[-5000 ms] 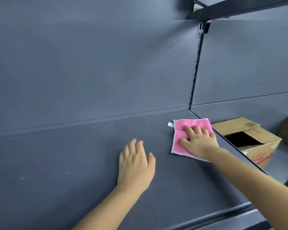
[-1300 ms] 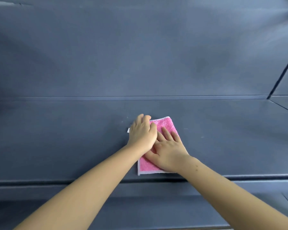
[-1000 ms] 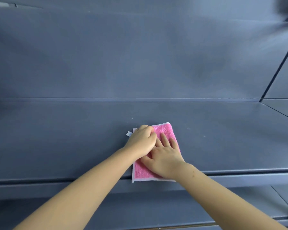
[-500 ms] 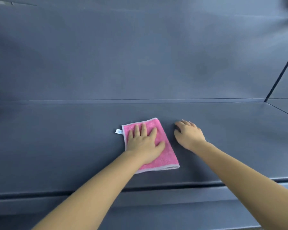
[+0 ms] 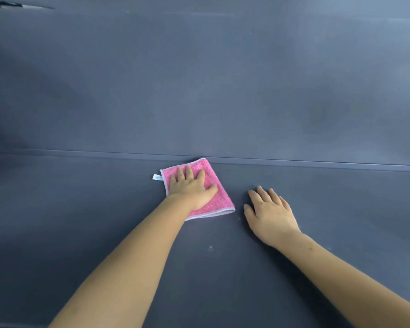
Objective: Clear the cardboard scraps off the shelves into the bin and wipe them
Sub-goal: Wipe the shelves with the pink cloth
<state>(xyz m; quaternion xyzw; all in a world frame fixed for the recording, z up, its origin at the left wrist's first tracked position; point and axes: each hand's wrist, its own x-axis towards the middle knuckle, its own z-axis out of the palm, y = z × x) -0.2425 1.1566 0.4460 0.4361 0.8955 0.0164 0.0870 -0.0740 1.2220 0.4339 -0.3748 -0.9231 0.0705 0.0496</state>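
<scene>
A folded pink cloth with a white hem and a small white tag lies flat on the dark grey shelf, its far corner touching the back wall. My left hand presses down on it with straight, spread fingers. My right hand rests flat on the bare shelf just right of the cloth, fingers straight, holding nothing. No cardboard scraps and no bin are in view.
The grey back panel rises behind the shelf along a seam. A few pale specks dot the shelf between my forearms. The shelf surface stretches wide to the left and right.
The cloth passed from my right hand to my left hand. My left hand has since pushed it away from me to the back wall, and my right hand settled flat beside it.
</scene>
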